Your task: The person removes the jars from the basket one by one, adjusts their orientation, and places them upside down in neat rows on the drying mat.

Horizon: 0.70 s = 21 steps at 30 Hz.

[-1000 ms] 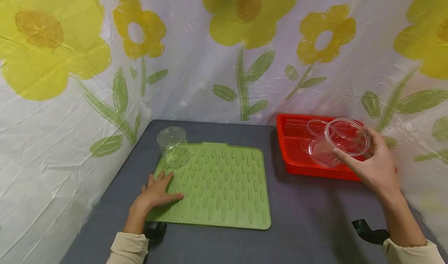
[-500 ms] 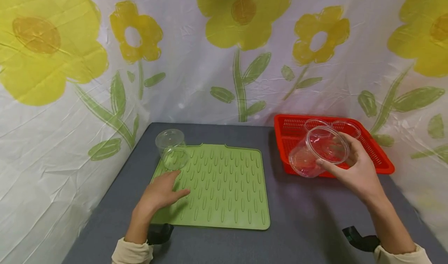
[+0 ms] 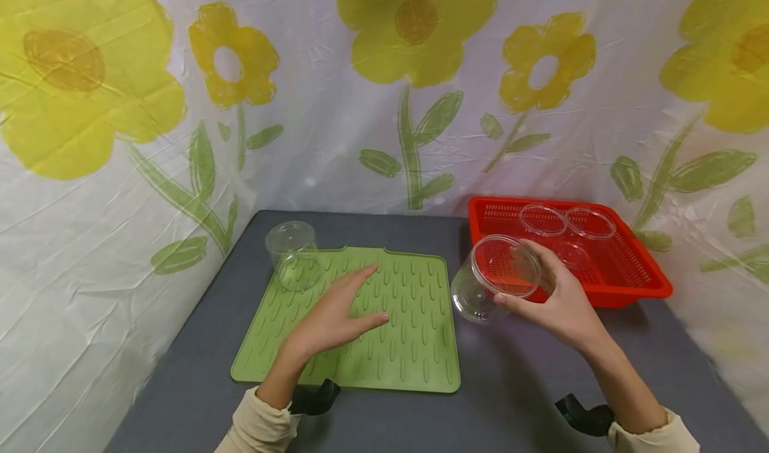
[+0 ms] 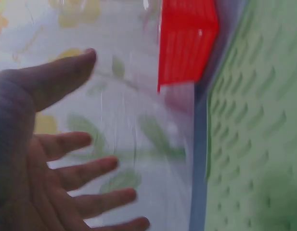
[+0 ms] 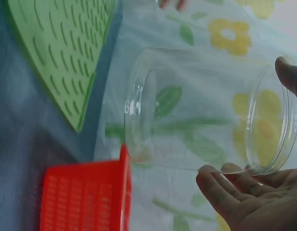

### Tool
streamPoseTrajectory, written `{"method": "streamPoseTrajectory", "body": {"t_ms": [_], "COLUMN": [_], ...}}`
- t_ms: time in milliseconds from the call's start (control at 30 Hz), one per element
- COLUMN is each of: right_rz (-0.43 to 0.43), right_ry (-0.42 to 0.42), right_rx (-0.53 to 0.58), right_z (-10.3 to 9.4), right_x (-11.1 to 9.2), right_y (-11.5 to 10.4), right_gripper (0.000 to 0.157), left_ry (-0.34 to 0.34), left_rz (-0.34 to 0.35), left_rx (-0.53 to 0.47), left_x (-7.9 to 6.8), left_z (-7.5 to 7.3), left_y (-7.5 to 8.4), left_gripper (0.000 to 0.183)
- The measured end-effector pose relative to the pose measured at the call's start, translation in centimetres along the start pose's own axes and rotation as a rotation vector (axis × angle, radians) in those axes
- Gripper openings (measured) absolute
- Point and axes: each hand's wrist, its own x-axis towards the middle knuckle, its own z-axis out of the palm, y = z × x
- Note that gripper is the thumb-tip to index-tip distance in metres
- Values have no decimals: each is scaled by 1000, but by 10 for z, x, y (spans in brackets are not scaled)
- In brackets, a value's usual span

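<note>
Leftmost, we are seeing a pale backdrop [image 3: 336, 163] with yellow flowers, which is running behind everything and beyond both sets of fingers. Farther off than the left fingers and to their left, a clear jar [image 3: 293, 253] is standing at the back left corner of a green mat [image 3: 414, 366]; which end is up we are not managing to tell. Next we are coming to the left hand [image 3: 333, 316], which is hovering over the mat and holding nothing. Its fingers are pointing out straight and well apart, with the thumb standing away from them. Below those fingers the mat is lying on the grey worktop [image 3: 384, 426].

Further right we are seeing the held jar [image 3: 492, 283], also clear, between the mat and the right hand [image 3: 559, 306]. The right fingers are clamping it near its rim, thumb on one side and fingertips on the other. It is tilting above the worktop, its rim lying close to the fingers and its base pointing away from them, toward the mat. Beyond the right fingers and to their right, a red basket [image 3: 639, 266] is sitting on the worktop, and in its back part we are making out two clear round containers [image 3: 543, 221], side by side.
</note>
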Motion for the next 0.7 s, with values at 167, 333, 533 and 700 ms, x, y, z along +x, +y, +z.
{"method": "streamPoseTrajectory", "body": {"t_ms": [167, 333, 533, 700], "right_rz": [-32, -45, -88, -122], "right_ry": [-30, -56, -68, -81], "right_rx": [34, 14, 27, 40], "right_z": [20, 37, 52, 61], "right_x": [7, 8, 10, 13], "right_y": [0, -1, -6, -8], "right_gripper": [95, 98, 99, 98], "left_ry": [24, 6, 19, 50], "left_rz": [47, 95, 115, 126], "left_rx": [-135, -221, -299, -335], "left_x": [15, 25, 28, 29], "left_z": [14, 32, 47, 50], "left_y": [27, 48, 56, 57], "left_gripper": [97, 109, 115, 116]}}
